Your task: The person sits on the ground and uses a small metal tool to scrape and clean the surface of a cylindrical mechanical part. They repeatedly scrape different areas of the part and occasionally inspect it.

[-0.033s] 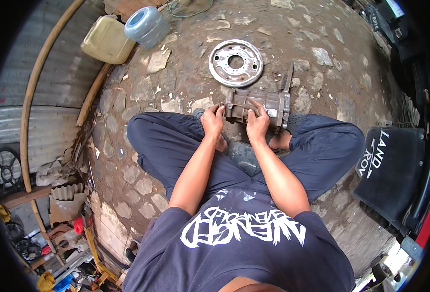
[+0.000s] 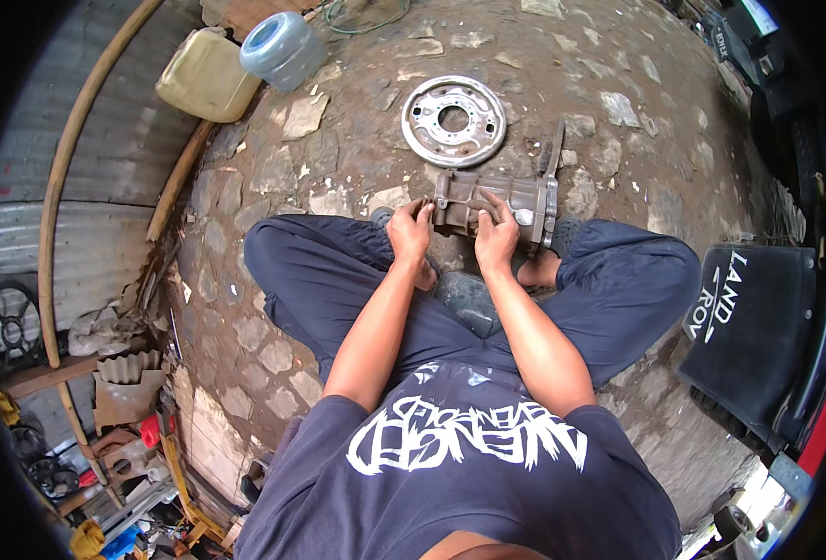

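A ribbed, dirty metal gearbox housing (image 2: 464, 189) lies on its side on the ground in front of me, with a flange at its right end. My left hand (image 2: 407, 230) is at its left end, thumb and fingers closed together in a pinch. Whatever sits between those fingertips is too small to make out. My right hand (image 2: 496, 240) grips the near side of the housing, its fingers bent over the top. Just beyond lies a round silvery metal plate (image 2: 420, 142) with a central hole. A dark, low seat (image 2: 469, 303) shows between my legs.
Uneven stone paving (image 2: 287, 163) surrounds me. A yellowish jerrycan (image 2: 209, 77) and a blue water bottle (image 2: 282, 51) stand far left, by a corrugated metal wall (image 2: 105, 149). Clutter (image 2: 142, 467) fills the near left. On the right is a vehicle with a black mudflap (image 2: 758, 327).
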Tool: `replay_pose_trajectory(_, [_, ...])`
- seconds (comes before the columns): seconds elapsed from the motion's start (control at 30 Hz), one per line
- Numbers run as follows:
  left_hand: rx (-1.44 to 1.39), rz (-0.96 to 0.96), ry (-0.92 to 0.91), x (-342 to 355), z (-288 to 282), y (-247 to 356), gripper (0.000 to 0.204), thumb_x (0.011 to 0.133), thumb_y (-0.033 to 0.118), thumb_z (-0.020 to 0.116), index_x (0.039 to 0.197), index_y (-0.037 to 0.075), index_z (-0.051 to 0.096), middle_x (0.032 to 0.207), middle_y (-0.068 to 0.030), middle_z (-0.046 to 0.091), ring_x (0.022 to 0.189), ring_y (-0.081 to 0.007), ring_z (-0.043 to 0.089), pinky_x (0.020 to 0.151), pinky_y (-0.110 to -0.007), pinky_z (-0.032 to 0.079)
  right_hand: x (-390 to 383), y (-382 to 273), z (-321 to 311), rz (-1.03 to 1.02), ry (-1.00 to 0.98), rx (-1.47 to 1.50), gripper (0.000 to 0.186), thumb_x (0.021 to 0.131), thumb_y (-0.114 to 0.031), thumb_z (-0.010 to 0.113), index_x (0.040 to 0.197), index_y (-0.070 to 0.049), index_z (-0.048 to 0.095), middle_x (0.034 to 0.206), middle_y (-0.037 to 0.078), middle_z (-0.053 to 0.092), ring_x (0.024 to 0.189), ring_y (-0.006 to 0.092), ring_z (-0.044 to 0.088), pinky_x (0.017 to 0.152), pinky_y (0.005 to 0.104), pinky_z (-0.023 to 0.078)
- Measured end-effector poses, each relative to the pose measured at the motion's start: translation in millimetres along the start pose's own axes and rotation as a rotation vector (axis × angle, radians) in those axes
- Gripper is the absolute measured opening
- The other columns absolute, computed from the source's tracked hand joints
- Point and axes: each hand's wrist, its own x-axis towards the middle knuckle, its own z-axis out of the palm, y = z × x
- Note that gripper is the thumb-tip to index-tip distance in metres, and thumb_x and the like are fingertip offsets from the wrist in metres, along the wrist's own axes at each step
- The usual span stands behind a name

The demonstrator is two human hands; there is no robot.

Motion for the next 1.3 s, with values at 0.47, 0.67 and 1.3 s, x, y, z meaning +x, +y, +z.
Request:
replay_pose_trajectory(0.47, [-0.093, -0.054, -0.059, 12.7, -3.4, 10.7, 0.034, 0.087, 0.024, 0.086, 0.115, 0.005, 0.082, 0.100, -0.0160, 0.082, 0.092, -0.0279, 0.080, 0.088, -0.038, 0.060, 4.2, -3.2, 5.1, 0.125, -0.063, 0.070, 0.035, 0.098, 0.000, 0.058, 0.129, -0.003, 0.073, 0.105, 0.009, 0.081, 0.089, 0.0145, 0.076, 0.077, 0.0290, 0.056])
replay_pose_trajectory(0.67, [-0.090, -0.129, -0.063, 9.2, -6.0, 29.9, 0.030, 0.087, 0.025, 0.087, 0.106, 0.003, 0.083, 0.092, -0.0185, 0.081, 0.089, -0.0284, 0.079, 0.083, -0.040, 0.060, 14.0, -15.9, -5.2, -0.057, -0.025, -0.009, 0.034, 0.100, 0.001, 0.057, 0.131, -0.001, 0.072, 0.111, 0.010, 0.080, 0.098, 0.0153, 0.074, 0.087, 0.0304, 0.058])
replay_pose_trajectory(1.3, [-0.031, 0.119, 0.104, 6.7, 16.8, 21.2, 0.017, 0.088, 0.015, 0.080, 0.095, -0.001, 0.078, 0.094, -0.0207, 0.074, 0.089, -0.0399, 0.073, 0.084, -0.047, 0.056, 120.0, -12.7, -54.2, 0.001, 0.131, -0.892, 0.052, 0.106, -0.054, 0.056, 0.141, -0.018, 0.066, 0.124, 0.021, 0.074, 0.122, 0.0445, 0.065, 0.102, 0.0571, 0.049])
